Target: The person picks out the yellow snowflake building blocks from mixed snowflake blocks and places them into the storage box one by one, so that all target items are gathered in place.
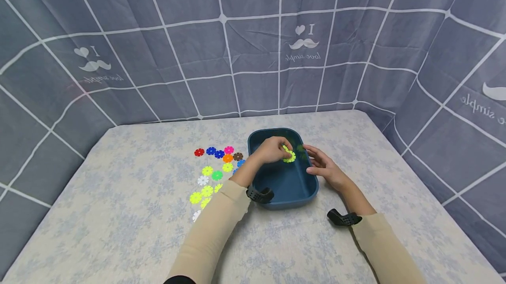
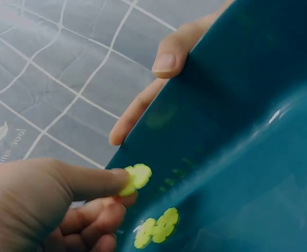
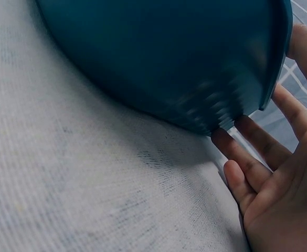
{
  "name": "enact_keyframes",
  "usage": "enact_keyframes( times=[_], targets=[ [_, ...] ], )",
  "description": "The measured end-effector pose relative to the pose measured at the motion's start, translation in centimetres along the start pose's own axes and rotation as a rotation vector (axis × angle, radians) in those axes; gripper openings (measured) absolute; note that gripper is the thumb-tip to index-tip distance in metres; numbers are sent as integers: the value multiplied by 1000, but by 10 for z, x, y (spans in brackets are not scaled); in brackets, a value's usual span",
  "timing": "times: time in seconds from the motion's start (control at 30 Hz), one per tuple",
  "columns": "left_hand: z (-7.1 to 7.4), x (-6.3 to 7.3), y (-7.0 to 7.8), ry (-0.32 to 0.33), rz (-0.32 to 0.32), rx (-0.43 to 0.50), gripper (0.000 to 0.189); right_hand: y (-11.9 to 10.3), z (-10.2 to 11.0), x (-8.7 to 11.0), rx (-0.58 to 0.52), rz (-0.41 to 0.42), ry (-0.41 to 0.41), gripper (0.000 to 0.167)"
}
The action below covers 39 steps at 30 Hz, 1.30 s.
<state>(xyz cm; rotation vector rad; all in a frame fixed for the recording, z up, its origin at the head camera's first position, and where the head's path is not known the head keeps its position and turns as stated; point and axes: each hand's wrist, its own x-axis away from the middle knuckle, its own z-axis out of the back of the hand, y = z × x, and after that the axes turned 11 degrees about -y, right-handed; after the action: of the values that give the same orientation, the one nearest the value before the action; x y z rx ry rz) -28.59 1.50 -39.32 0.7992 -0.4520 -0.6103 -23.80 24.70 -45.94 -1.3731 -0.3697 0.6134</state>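
Note:
My left hand [image 1: 272,150] reaches over the dark blue bin [image 1: 284,187]. Between thumb and forefinger it pinches a yellow notched plastic disc [image 2: 139,176]. Below those fingertips, inside the bin, more yellow notched pieces [image 2: 165,224] show in the left wrist view. At the bin's right side is my right hand [image 1: 326,170], its fingers spread and fairly straight. Two of its fingertips [image 3: 221,137] touch the bin's outer wall, and its thumb and forefinger lie at the rim. The other fingers of the left hand are curled in below the pinch.
Left of the bin, several notched discs lie on the patterned tablecloth: red [image 1: 199,152], blue [image 1: 211,151], orange [image 1: 227,158], green [image 1: 217,175], white [image 1: 203,180] and yellow [image 1: 195,197] among them. My left forearm covers some. A grey-blue checked curtain [image 1: 253,47] hangs behind the table.

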Motion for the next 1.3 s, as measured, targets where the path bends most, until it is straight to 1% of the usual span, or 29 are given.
enact_keyframes(
  times=[0.2,0.33,0.53,0.7,0.83,1.0,1.1,1.3],
  targets=[
    [-6,-4,-7,-50,23,38,15,-1,0,0,-14,4,-2,73],
    [-9,-4,-9,-72,38,54,13,-1,0,0,-16,22,-9,72],
    [-11,-4,-12,-119,85,3,12,-1,-1,0,-8,33,-8,71],
    [-13,-5,-12,-115,134,-55,10,-1,-1,-1,-13,29,-4,70],
    [-15,-6,-11,-119,152,-86,11,0,-1,-1,-16,50,-12,70],
    [-17,-7,-11,-120,166,-128,11,0,0,-1,-20,45,-8,70],
    [-18,-8,-11,-117,171,-130,10,0,0,-1,-22,38,-4,70],
    [-18,-11,-10,-110,158,-151,10,1,0,-2,-16,49,-7,70]
  ],
)
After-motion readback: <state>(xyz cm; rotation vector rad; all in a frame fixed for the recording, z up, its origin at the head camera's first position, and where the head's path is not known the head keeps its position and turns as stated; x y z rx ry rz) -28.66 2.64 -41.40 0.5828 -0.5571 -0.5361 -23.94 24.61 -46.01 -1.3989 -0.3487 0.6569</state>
